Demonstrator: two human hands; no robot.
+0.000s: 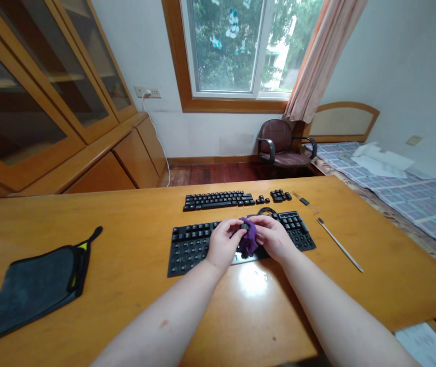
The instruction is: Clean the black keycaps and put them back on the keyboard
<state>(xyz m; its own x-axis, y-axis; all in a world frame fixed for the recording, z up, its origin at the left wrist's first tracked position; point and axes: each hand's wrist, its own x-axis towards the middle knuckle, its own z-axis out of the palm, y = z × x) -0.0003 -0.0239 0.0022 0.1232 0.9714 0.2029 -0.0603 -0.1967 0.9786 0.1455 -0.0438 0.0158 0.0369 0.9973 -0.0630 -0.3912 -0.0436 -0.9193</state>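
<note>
Both of my hands meet above a black keyboard point(189, 251) whose lower rows are bare of keycaps, while caps remain on its top row and part of the number pad. My left hand point(222, 243) pinches a small dark piece, apparently a keycap point(244, 226), at the edge of a purple cloth point(249, 242). Fingers of my right hand point(275, 238) are closed on that cloth, which hangs down over the keyboard's middle. Removed keycaps point(218, 200) lie in rows behind the keyboard, with smaller groups of keycaps point(280, 195) to their right.
On the right of the wooden desk point(134, 306) lie a thin brush point(340, 244) and a small keycap puller point(304, 201). A folded grey cloth point(38, 285) with black edging is at the left. Beyond the desk are a chair point(279, 140) and a bed point(401, 188).
</note>
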